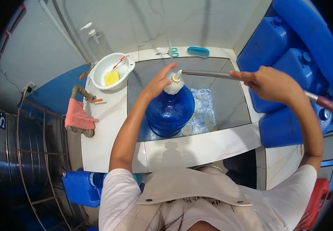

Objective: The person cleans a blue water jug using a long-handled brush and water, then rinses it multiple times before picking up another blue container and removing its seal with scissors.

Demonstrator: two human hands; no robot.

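Observation:
My right hand (263, 82) grips the metal handle of a bottle brush (209, 74), with its index finger stretched along the rod. The brush's round white bristle head (174, 84) is at the mouth of a blue round water jug (170, 112), covering the opening. Beside the bristles is my left hand (157, 82), its fingers spread and slightly blurred; whether it touches the bristles is hard to tell. The jug stands upright in a recessed grey tiled basin (233, 104), on a mat of clear plastic bottles (204, 111).
On the left ledge sits a white basin (97, 76) with a yellow sponge (111, 78). A pink cloth (80, 115) hangs on the pipe. Scissors (169, 52), a teal scrub brush (198, 51) and a pump bottle (97, 43) line the back. Blue jerrycans (285, 66) crowd the right.

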